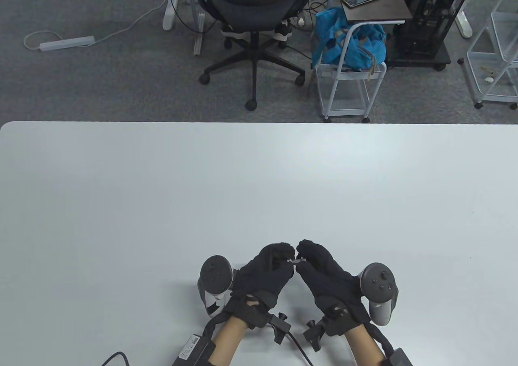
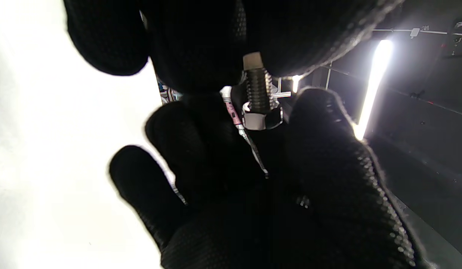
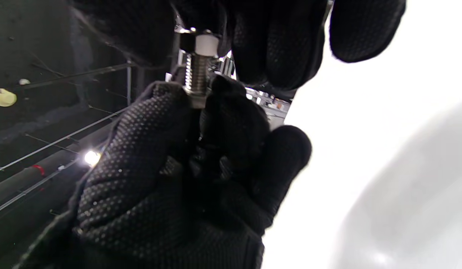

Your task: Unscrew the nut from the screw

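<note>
A small metal screw (image 1: 293, 261) is held level between the fingertips of both hands, just above the white table (image 1: 259, 188) near its front edge. My left hand (image 1: 283, 257) pinches the screw's end. My right hand (image 1: 302, 257) has its thumb and fingers around the hex nut. In the left wrist view the threaded screw (image 2: 258, 87) runs down from my left fingertips (image 2: 201, 56) to the nut (image 2: 261, 117) at the right thumb (image 2: 313, 123). In the right wrist view the nut (image 3: 203, 44) sits at my right fingertips (image 3: 276, 45), and the screw (image 3: 195, 80) runs down into the left hand.
Beyond the table's far edge stand an office chair (image 1: 253, 2), a white cart with a blue bag (image 1: 348, 44), a side table and a wire rack (image 1: 497, 38). Glove cables (image 1: 295, 341) trail off the front edge between my wrists.
</note>
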Available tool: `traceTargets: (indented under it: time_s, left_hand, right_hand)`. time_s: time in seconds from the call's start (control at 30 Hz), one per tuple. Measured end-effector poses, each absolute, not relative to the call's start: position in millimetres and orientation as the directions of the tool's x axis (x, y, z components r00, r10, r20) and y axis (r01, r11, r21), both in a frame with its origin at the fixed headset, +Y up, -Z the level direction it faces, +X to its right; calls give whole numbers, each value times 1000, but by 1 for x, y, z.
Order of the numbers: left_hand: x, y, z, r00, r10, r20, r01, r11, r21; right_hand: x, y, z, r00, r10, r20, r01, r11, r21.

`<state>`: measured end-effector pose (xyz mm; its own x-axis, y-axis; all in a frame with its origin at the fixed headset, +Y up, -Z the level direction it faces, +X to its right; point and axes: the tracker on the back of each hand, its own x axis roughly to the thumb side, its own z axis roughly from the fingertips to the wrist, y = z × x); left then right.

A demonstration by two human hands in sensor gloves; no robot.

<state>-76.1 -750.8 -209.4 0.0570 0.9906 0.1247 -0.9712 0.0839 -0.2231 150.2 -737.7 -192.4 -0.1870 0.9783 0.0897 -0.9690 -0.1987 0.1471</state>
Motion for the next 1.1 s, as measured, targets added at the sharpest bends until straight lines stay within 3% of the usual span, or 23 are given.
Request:
traceTargets:
  time_s: [0.2,0.83,1.1]
  left_hand:
    - [-76,-751,-210,61,989,133,-967,92,-238]
    - [-76,-751,-211,79,991,108,-966,103,-238]
    - [-77,-752,-211,62,993,97,-969,83,-233]
  right_hand:
    - [152,-745,-195,-204,979,29,-971,-206,122]
    - [149,-731,-193,-228,954,196,-965,-248,84]
    - [150,-731,-193,-219,954,205,-966,-241,89]
